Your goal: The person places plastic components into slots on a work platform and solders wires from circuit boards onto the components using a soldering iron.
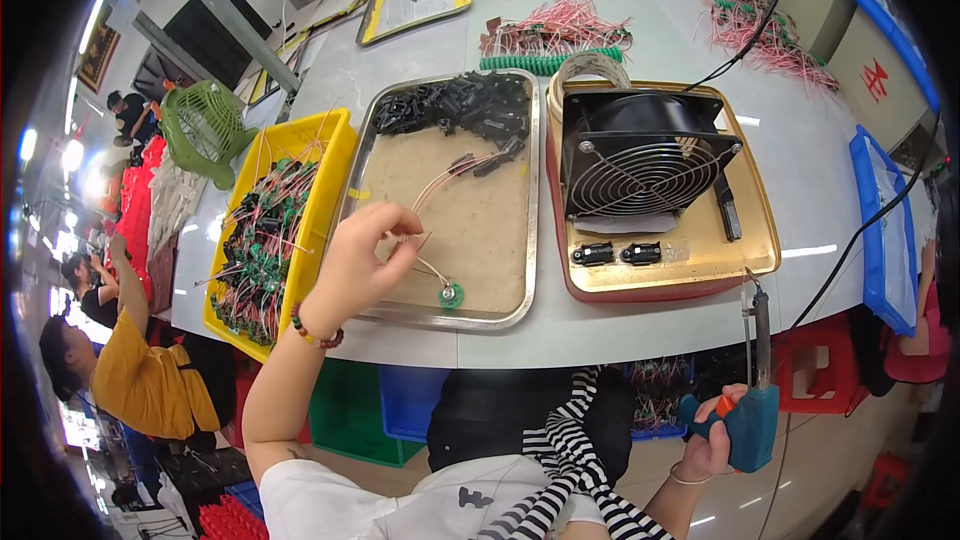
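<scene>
My left hand is over the near left part of a metal tray, thumb and fingers pinched on thin pale wires. The wires run up to black plastic parts in the tray. A small round green board with a silvery centre lies below the fingers, a wire leading to it. At the lower right my right hand grips a teal soldering gun with an orange trigger. Its tip points upward, close to the near right corner of a gold-coloured tray.
Black parts are heaped at the metal tray's far end. A yellow bin of wired green boards stands left. The gold tray carries a black fan and two black pieces. Pink wire bundles lie behind; a black cable hangs right.
</scene>
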Available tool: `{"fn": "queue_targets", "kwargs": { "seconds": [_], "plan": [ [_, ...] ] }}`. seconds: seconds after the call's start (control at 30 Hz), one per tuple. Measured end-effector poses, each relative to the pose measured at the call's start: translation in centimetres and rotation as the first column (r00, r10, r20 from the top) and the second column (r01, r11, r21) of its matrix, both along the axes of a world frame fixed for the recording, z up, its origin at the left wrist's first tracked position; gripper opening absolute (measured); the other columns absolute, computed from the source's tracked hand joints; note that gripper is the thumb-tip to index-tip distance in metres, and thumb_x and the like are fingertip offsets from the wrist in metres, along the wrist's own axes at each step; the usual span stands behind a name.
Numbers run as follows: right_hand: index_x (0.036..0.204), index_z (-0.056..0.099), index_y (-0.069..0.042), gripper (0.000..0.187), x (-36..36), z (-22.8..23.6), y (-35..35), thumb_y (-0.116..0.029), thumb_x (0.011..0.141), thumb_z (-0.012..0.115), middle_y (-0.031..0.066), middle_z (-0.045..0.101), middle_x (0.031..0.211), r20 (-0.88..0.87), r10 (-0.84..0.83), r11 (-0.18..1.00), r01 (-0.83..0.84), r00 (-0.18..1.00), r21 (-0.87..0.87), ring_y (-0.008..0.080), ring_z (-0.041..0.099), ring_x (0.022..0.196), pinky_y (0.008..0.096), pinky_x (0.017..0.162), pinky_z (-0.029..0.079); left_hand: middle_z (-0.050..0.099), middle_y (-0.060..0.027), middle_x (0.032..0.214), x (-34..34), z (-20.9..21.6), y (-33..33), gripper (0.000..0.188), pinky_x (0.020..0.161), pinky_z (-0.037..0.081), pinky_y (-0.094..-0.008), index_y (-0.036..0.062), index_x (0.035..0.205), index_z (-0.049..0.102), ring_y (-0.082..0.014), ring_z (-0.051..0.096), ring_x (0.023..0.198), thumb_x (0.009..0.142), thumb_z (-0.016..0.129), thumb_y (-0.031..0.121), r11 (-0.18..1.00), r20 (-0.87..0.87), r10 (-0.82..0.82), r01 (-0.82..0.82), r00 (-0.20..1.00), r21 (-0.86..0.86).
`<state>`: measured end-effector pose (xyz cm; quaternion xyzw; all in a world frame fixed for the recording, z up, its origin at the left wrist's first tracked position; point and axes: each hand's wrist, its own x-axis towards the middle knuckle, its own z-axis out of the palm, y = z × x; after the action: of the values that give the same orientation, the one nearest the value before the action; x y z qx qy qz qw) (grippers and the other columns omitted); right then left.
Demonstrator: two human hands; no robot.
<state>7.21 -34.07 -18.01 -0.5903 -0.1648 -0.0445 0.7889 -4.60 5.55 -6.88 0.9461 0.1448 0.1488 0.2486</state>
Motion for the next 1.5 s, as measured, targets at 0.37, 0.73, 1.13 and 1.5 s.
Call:
{"fn": "queue_targets", "kwargs": {
  "seconds": [0.37,0.73,1.13,1.5],
  "plan": [
    [0.107,0.049,0.004,0.044,0.3,0.0,0.4,-0.016,0.07,0.06,0.0148,0.049,0.103,-0.003,-0.004,1.0,0.004,1.0,0.016,0.0144,0.051,0.059,0.0232,0.053,0.039,0.056,-0.0093,0.083,-2.1,-2.0,1.4,0.018,0.068,0.049,-0.0301,0.0018,0.083,0.057,-0.0225,0.059,0.074,0.071,0.069,0.009,1.0,-0.145,0.025,-0.023,0.989,0.018],
    [0.108,0.048,0.004,0.044,0.2,-0.2,0.3,-0.017,0.07,0.059,0.0141,0.047,0.105,-0.045,0.019,1.0,-0.019,0.999,-0.003,0.0145,0.05,0.061,0.024,0.055,0.038,0.052,-0.0103,0.091,-2.8,-2.3,1.0,0.012,0.076,0.045,-0.0339,0.002,0.081,0.057,-0.0281,0.052,0.087,0.073,0.065,0.005,0.965,-0.123,0.005,0.027,0.992,0.262],
    [0.11,0.047,0.004,0.046,0.2,-0.3,0.0,-0.016,0.071,0.059,0.0142,0.046,0.107,-0.034,0.02,1.0,-0.02,0.999,-0.006,0.0148,0.049,0.062,0.0249,0.058,0.038,0.047,-0.0085,0.084,-2.3,3.8,-0.6,0.007,0.077,0.037,-0.0331,0.0043,0.079,0.054,-0.0265,0.043,0.085,0.076,0.06,0.006,0.973,-0.255,-0.229,0.23,0.939,-0.026],
    [0.106,0.047,0.003,0.045,-0.2,0.5,0.7,-0.018,0.069,0.06,0.0147,0.046,0.102,-0.043,0.036,0.998,-0.033,0.998,0.057,0.0156,0.05,0.059,0.0244,0.055,0.039,0.061,-0.0073,0.076,5.9,4.0,-5.4,0.011,0.06,0.044,-0.0219,-0.0036,0.089,0.056,-0.0083,0.056,0.065,0.085,0.055,0.006,0.419,0.133,-0.307,0.259,0.943,-0.87]
  ]
}}
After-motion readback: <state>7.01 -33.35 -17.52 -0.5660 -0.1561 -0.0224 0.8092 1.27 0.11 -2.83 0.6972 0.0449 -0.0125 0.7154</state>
